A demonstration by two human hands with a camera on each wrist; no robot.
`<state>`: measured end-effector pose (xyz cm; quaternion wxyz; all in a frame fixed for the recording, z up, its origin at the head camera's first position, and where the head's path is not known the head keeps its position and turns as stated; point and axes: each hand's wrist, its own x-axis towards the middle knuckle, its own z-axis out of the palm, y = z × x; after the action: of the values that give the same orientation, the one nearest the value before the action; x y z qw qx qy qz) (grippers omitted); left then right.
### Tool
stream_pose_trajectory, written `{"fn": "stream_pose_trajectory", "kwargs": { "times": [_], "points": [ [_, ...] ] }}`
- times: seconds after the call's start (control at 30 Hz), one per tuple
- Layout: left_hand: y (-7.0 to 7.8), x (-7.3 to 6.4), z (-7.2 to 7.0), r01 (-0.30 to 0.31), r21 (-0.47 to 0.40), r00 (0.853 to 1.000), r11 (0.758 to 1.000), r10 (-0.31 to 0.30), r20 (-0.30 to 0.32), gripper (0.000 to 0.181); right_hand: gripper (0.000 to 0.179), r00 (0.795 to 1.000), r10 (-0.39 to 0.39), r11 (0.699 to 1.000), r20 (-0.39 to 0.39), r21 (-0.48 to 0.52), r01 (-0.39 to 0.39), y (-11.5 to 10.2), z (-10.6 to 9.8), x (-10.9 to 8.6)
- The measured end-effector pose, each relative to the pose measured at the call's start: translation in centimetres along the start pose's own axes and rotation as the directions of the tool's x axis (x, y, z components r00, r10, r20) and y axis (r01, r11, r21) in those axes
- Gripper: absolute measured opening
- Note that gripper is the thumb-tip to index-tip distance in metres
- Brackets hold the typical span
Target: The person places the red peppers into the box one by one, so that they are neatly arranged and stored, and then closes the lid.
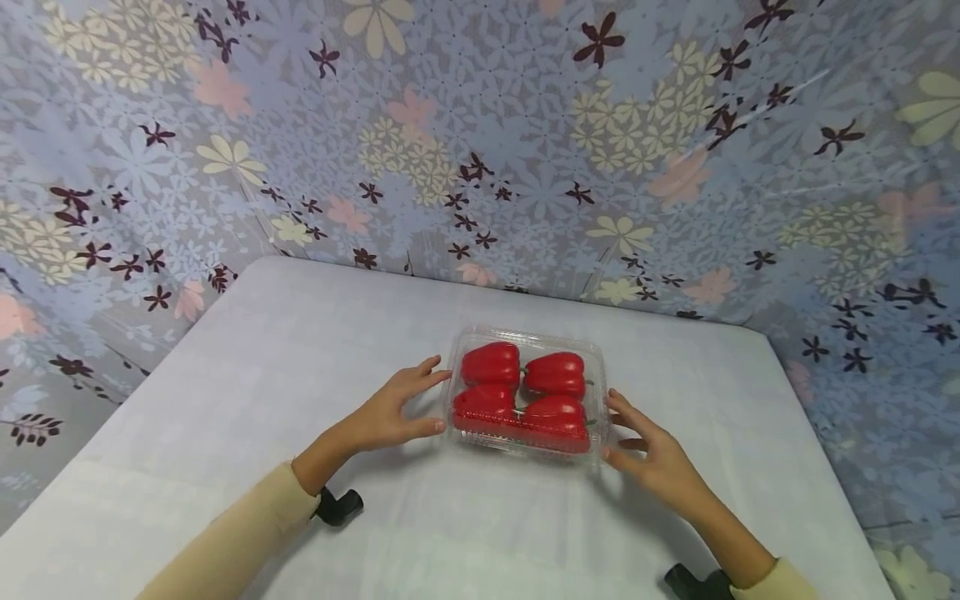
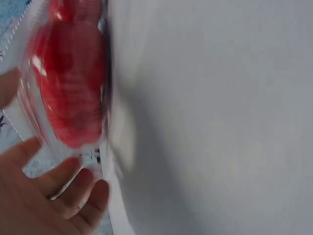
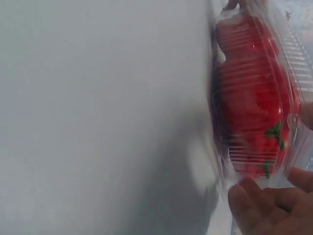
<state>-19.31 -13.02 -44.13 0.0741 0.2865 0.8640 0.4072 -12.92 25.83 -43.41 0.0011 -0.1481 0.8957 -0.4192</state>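
A clear plastic clamshell box (image 1: 558,342) lies on the white-covered table, with several red bell peppers (image 1: 555,375) inside it. Green stems show through the plastic in the right wrist view. My left hand (image 1: 390,412) is at the box's left side, fingers spread and thumb extended toward the near corner. At the opposite side is my right hand (image 1: 656,458), its fingertips right at the wall and its thumb by the near right corner. Both wrist views show loosely bent fingers close around the ends of the box, neither hand gripping it.
The table (image 1: 337,325) has a white cloth over it. Behind it and along both sides hangs a flower-patterned fabric (image 1: 487,167). Black wrist-worn devices sit under the left forearm (image 1: 337,506) and the right forearm (image 1: 697,583).
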Motion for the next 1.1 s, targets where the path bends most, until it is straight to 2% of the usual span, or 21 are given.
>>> {"fn": "stream_pose_trajectory", "kwargs": {
  "times": [0.13,0.2,0.27,0.33,0.4,0.47,0.53,0.57,0.7,0.83,1.0,1.1],
  "points": [
    [0.4,-0.1,0.4,0.063,-0.051,0.997,0.997,-0.060,0.054,0.071,0.068,0.995,0.099,0.995,0.005,-0.025,-0.099,-0.3,0.4,-0.1],
    [0.7,-0.1,0.5,0.088,-0.126,0.994,0.988,-0.078,0.077,0.071,0.068,0.991,0.130,0.991,0.026,0.006,-0.130,-0.4,0.3,0.0],
    [0.8,-0.1,0.6,0.114,-0.225,0.990,0.968,-0.092,0.107,0.071,0.070,0.984,0.166,0.983,0.067,0.067,-0.170,-0.4,0.1,0.1],
    [0.7,-0.1,0.8,0.144,-0.337,0.985,0.930,-0.103,0.136,0.071,0.073,0.974,0.187,0.966,0.127,0.155,-0.206,-0.3,-0.1,0.2],
    [0.6,-0.2,1.1,0.170,-0.455,0.981,0.874,-0.106,0.162,0.072,0.077,0.963,0.193,0.937,0.190,0.255,-0.238,-0.2,-0.2,0.3],
    [0.4,-0.4,1.4,0.185,-0.538,0.979,0.823,-0.105,0.175,0.074,0.079,0.952,0.183,0.899,0.246,0.350,-0.264,-0.1,-0.2,0.3],
    [0.3,-0.5,1.7,0.187,-0.585,0.979,0.789,-0.101,0.176,0.075,0.078,0.943,0.176,0.868,0.281,0.408,-0.284,0.1,-0.1,0.3],
    [0.3,-0.6,1.7,0.184,-0.596,0.980,0.782,-0.102,0.169,0.074,0.077,0.941,0.175,0.858,0.291,0.423,-0.291,0.1,-0.1,0.3],
    [0.3,-0.6,1.6,0.173,-0.565,0.984,0.807,-0.111,0.142,0.072,0.074,0.933,0.185,0.840,0.309,0.442,-0.313,0.3,-0.3,0.4],
    [0.4,-0.2,1.2,0.189,-0.521,0.980,0.832,-0.127,0.153,0.070,0.073,0.931,0.200,0.837,0.307,0.440,-0.325,0.2,-0.5,0.6],
    [0.3,-0.1,1.0,0.222,-0.540,0.973,0.812,-0.147,0.180,0.070,0.072,0.923,0.240,0.827,0.302,0.435,-0.358,0.3,-0.4,0.8],
    [0.2,-0.1,1.2,0.217,-0.580,0.975,0.785,-0.139,0.176,0.070,0.072,0.919,0.251,0.814,0.306,0.447,-0.371,0.4,-0.4,0.7]
  ]
}}
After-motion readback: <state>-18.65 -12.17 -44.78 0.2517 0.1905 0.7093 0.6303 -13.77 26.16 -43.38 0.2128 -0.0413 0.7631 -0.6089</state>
